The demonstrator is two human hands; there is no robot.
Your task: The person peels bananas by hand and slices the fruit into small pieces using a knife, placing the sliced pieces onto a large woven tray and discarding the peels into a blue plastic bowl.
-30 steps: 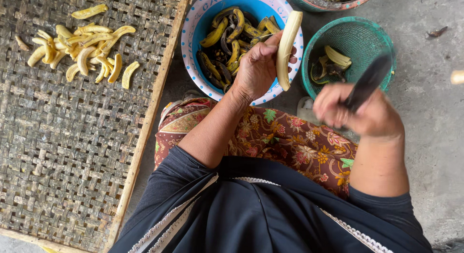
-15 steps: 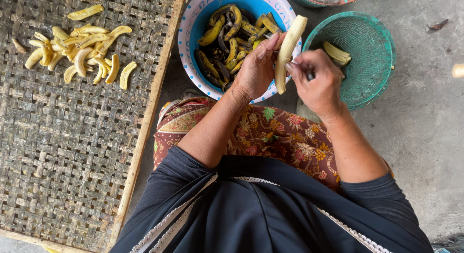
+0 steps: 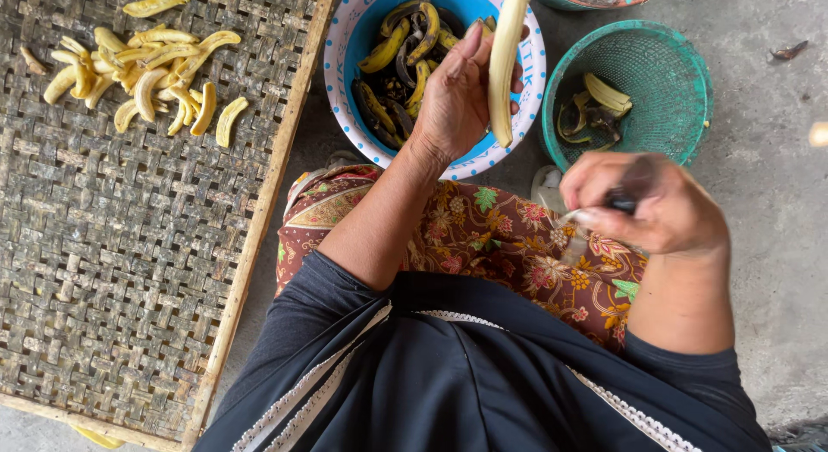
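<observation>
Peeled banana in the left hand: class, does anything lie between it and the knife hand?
Nothing visible does. The left hand holds the peeled banana upright over the blue bowl; the right hand, gripping a dark-handled knife, is apart, lower right, with open space between.

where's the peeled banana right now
In the head view, the peeled banana stands upright in the left hand, over the blue bowl, left of the green basket.

**Materials / finish**

Tray [image 3: 129, 271]: woven bamboo strips, matt, rough, w/ wood frame. Bowl [image 3: 345, 38]: glossy plastic. Basket [image 3: 681, 64]: green plastic mesh. Peeled banana [image 3: 504, 64]: smooth, matt. Skirt [image 3: 483, 236]: printed cloth. Floor [image 3: 768, 228]: rough concrete.
</observation>
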